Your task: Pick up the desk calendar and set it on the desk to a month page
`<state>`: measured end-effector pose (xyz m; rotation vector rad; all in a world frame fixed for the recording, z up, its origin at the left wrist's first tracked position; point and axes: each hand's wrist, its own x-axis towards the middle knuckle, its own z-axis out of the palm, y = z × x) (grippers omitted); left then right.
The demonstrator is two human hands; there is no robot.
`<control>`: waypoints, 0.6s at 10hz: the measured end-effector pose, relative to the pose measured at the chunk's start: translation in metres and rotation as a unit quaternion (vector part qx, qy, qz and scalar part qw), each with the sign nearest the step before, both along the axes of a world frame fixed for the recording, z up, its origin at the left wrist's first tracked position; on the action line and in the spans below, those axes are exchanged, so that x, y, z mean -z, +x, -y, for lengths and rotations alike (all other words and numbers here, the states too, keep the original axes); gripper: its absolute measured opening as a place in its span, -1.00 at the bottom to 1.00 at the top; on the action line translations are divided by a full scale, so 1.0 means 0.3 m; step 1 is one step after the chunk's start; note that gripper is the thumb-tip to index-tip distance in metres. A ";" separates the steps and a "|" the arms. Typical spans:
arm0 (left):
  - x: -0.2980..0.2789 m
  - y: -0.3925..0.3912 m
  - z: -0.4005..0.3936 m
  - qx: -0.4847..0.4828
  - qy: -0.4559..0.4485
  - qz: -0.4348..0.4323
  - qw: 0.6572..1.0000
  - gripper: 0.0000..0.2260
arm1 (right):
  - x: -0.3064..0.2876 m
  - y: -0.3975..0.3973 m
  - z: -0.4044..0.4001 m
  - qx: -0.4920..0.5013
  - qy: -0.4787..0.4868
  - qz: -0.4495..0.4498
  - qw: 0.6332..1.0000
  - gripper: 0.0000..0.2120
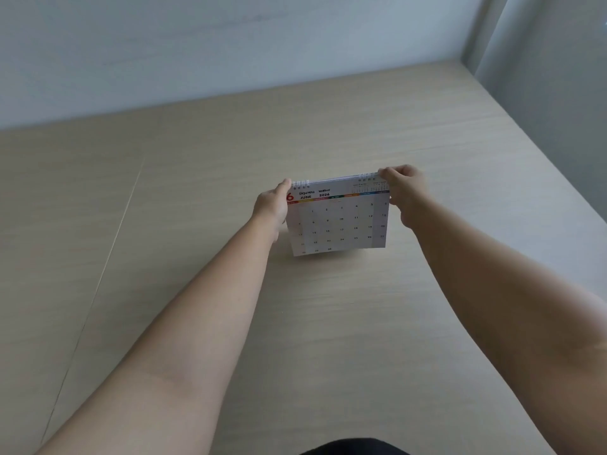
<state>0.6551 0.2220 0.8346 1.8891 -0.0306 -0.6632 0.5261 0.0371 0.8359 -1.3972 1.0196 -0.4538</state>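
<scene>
A white spiral-bound desk calendar [340, 223] stands upright near the middle of the light wooden desk [197, 178], its face toward me and showing the June 2026 page with a coloured weekday strip. Its lower edge looks to be at the desk surface. My left hand [272, 206] grips the calendar's upper left corner by the wire binding. My right hand [402, 193] grips the upper right corner, thumb over the top edge. Both arms reach forward from the bottom of the view.
A pale wall [230, 44] runs along the desk's far edge, and a grey side wall or panel [551, 93] bounds it on the right. A thin seam [108, 254] crosses the desk surface on the left. A dark patch of clothing [354, 447] shows at the bottom edge.
</scene>
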 end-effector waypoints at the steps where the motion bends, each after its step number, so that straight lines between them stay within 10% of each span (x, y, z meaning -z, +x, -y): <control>1: 0.009 0.057 0.041 0.000 0.013 0.006 1.000 -0.68 | 0.005 0.043 0.022 0.001 0.004 -0.009 1.000 -0.85; 5: 0.080 0.096 0.027 0.063 0.023 -0.009 0.998 -0.70 | 0.089 0.049 0.062 -0.032 0.034 0.000 0.999 -0.85; 6: 0.090 0.081 0.006 0.073 0.081 0.000 0.994 -0.39 | 0.087 0.033 0.063 -0.025 0.005 -0.042 0.999 -0.60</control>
